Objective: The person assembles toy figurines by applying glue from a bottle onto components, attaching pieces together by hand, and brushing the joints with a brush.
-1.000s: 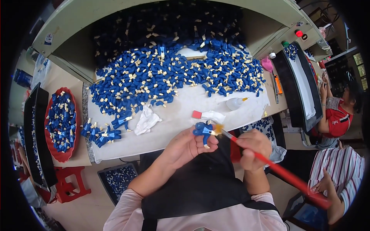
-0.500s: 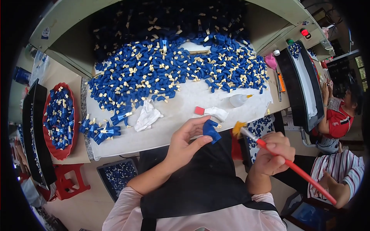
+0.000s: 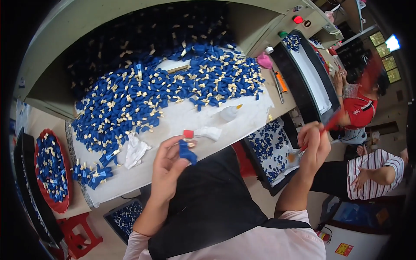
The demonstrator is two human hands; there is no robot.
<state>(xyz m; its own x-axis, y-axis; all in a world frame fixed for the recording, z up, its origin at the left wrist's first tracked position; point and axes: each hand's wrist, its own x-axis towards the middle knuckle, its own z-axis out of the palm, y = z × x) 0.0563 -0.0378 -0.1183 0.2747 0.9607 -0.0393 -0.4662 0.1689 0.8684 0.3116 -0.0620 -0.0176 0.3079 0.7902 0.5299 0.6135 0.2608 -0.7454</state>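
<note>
A: The left hand (image 3: 167, 167) is pinching a small blue part (image 3: 187, 152) between thumb and fingertips, lifted over the lap, probably for inspection.

B: Its long axis is running upright, slightly tilted. The right hand (image 3: 314, 143) is curling tight around a red brush (image 3: 333, 123), over the black tray (image 3: 264, 151).

You wear a pale pink short-sleeved top under a black apron that spreads from your chest to the edge of the white-covered table (image 3: 182, 125), your forearms bare, your left hand (image 3: 167, 167) and right hand (image 3: 314, 143) ungloved.
</note>
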